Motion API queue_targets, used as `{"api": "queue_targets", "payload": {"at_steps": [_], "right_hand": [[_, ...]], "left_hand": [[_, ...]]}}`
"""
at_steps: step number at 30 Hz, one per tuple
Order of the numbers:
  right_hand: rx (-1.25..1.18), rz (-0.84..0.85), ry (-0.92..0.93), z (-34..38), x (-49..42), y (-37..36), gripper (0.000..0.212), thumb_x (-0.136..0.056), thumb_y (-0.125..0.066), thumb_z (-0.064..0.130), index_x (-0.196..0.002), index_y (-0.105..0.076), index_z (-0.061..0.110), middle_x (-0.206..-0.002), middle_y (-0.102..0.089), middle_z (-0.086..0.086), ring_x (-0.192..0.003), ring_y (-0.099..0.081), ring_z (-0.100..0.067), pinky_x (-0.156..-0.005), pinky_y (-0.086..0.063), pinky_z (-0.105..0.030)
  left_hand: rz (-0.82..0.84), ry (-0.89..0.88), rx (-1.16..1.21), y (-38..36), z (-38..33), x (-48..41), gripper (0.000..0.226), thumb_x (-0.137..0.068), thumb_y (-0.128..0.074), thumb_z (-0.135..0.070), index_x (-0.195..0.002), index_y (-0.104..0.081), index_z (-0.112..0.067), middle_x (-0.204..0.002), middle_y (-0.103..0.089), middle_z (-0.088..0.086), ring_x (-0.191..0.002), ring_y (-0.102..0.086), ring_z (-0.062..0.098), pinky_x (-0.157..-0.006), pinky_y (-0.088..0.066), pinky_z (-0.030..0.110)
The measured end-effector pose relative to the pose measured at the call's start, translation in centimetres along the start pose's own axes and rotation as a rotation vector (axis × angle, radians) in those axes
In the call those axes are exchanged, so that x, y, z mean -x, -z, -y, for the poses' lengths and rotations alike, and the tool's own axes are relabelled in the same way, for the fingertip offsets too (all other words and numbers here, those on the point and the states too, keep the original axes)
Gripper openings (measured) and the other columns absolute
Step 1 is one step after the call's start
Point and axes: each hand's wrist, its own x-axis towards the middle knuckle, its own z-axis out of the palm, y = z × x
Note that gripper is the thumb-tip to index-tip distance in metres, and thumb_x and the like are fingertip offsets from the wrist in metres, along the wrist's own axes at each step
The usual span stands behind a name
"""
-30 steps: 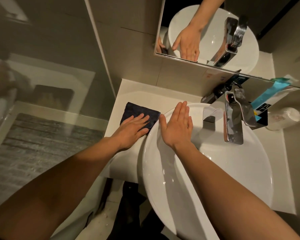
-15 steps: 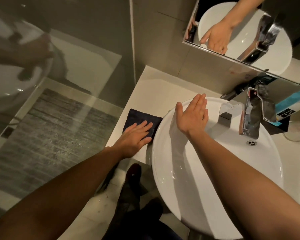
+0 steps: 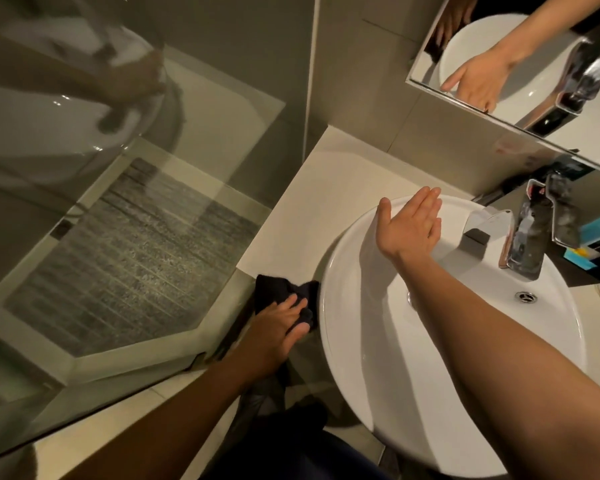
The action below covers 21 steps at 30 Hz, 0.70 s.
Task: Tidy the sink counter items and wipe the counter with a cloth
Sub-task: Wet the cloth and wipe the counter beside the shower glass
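Wiping stroke has reached the counter's near edge, at seven o'clock of the basin.

I note the left hand point(image 3: 278, 327) pressing flat on the dark cloth point(image 3: 284, 294), fingers spread over it and not clenched; the cloth is now bunched and overhangs the front lip of the counter point(image 3: 326, 188), where a second ago it lay flatter and farther back. The right hand point(image 3: 409, 225) rests open, gripping nothing, on the basin point(image 3: 361, 375) rim at eleven o'clock, as before. I judge the left strip of counter swept front to back. The area by the faucet point(image 3: 530, 233), at two o'clock, with its boxed items, looks unwiped.
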Motion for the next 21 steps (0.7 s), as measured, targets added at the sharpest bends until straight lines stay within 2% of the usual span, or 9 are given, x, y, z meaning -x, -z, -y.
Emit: {"api": "queue_targets", "payload": {"at_steps": [2, 3, 4, 6, 8, 11, 16, 18, 21], "right_hand": [[-0.004, 0.002, -0.001, 0.0, 0.0, 0.1, 0.087, -0.100, -0.019, 0.063, -0.161, 0.006, 0.007, -0.171, 0.012, -0.010, -0.158, 0.009, -0.024, -0.127, 0.002, -0.043], [-0.006, 0.005, -0.001, 0.0, 0.0, 0.1, 0.086, -0.100, -0.019, 0.063, -0.161, 0.006, 0.007, -0.171, 0.012, -0.010, -0.158, 0.009, -0.024, -0.127, 0.002, -0.044], [-0.011, 0.008, -0.001, 0.1, 0.0, 0.2, 0.086, -0.101, -0.019, 0.063, -0.161, 0.006, 0.007, -0.171, 0.012, -0.010, -0.158, 0.009, -0.024, -0.127, 0.001, -0.044], [-0.018, 0.000, -0.001, 0.1, 0.1, 0.3, 0.086, -0.101, -0.020, 0.062, -0.161, 0.005, 0.006, -0.171, 0.010, -0.011, -0.158, 0.008, -0.025, -0.127, 0.000, -0.044], [-0.020, -0.009, -0.006, 0.1, 0.2, 0.4, 0.086, -0.101, -0.021, 0.062, -0.161, 0.004, 0.006, -0.171, 0.008, -0.011, -0.158, 0.006, -0.025, -0.127, -0.001, -0.044], [-0.015, 0.014, -0.026, 0.2, 0.2, 0.7, 0.085, -0.101, -0.018, 0.063, -0.161, 0.007, 0.008, -0.171, 0.012, -0.010, -0.158, 0.008, -0.023, -0.127, 0.001, -0.043], [-0.014, 0.016, -0.031, 0.4, 0.4, 1.0, 0.084, -0.101, -0.014, 0.064, -0.161, 0.013, 0.010, -0.170, 0.017, -0.008, -0.157, 0.013, -0.022, -0.127, 0.005, -0.042], [-0.025, 0.005, -0.038, 0.4, 0.5, 1.0, 0.084, -0.101, -0.014, 0.064, -0.161, 0.012, 0.011, -0.170, 0.017, -0.007, -0.157, 0.013, -0.022, -0.127, 0.005, -0.041], [-0.046, -0.009, -0.039, 0.4, 0.5, 1.0, 0.084, -0.101, -0.015, 0.065, -0.161, 0.014, 0.013, -0.169, 0.020, -0.004, -0.156, 0.017, -0.019, -0.126, 0.006, -0.039]], "left_hand": [[0.017, 0.136, 0.225, 1.0, -1.0, 1.8, 0.049, -0.103, -0.042, -0.046, -0.127, -0.069, -0.014, -0.124, -0.072, 0.004, -0.118, -0.063, 0.013, -0.112, -0.044, 0.044], [0.006, 0.210, 0.419, 1.7, -1.5, 2.5, 0.047, -0.104, -0.043, -0.050, -0.116, -0.074, -0.016, -0.107, -0.077, -0.002, -0.104, -0.069, 0.009, -0.101, -0.053, 0.044], [-0.014, 0.288, 0.622, 2.6, -1.9, 2.9, 0.045, -0.104, -0.044, -0.052, -0.113, -0.075, -0.020, -0.103, -0.079, -0.004, -0.101, -0.072, 0.008, -0.094, -0.058, 0.038], [-0.066, 0.426, 0.979, 4.1, -2.0, 2.9, 0.043, -0.103, -0.045, -0.050, -0.118, -0.073, -0.021, -0.113, -0.078, -0.001, -0.109, -0.073, 0.014, -0.093, -0.058, 0.032], [-0.076, 0.504, 1.267, 5.8, -2.2, 1.8, 0.047, -0.102, -0.047, -0.050, -0.126, -0.070, -0.016, -0.124, -0.075, 0.007, -0.117, -0.070, 0.025, -0.105, -0.052, 0.042], [-0.075, 0.408, 1.474, 8.7, -3.6, -1.1, 0.049, -0.102, -0.047, -0.043, -0.135, -0.063, -0.010, -0.134, -0.067, 0.019, -0.126, -0.064, 0.035, -0.115, -0.042, 0.052], [-0.145, 0.239, 1.311, 13.3, -6.9, -9.6, 0.038, -0.092, -0.062, -0.009, -0.129, -0.062, -0.003, -0.128, -0.069, 0.023, -0.115, -0.069, 0.036, -0.097, -0.057, 0.047], [-0.184, 0.194, 1.197, 14.8, -9.0, -13.8, 0.023, -0.098, -0.059, -0.009, -0.119, -0.067, -0.009, -0.115, -0.076, 0.014, -0.102, -0.074, 0.025, -0.085, -0.061, 0.036], [-0.128, 0.011, 0.897, 16.1, -12.5, -20.1, 0.017, -0.104, -0.055, -0.018, -0.108, -0.071, -0.020, -0.099, -0.077, -0.001, -0.094, -0.071, 0.015, -0.085, -0.055, 0.030]]}}
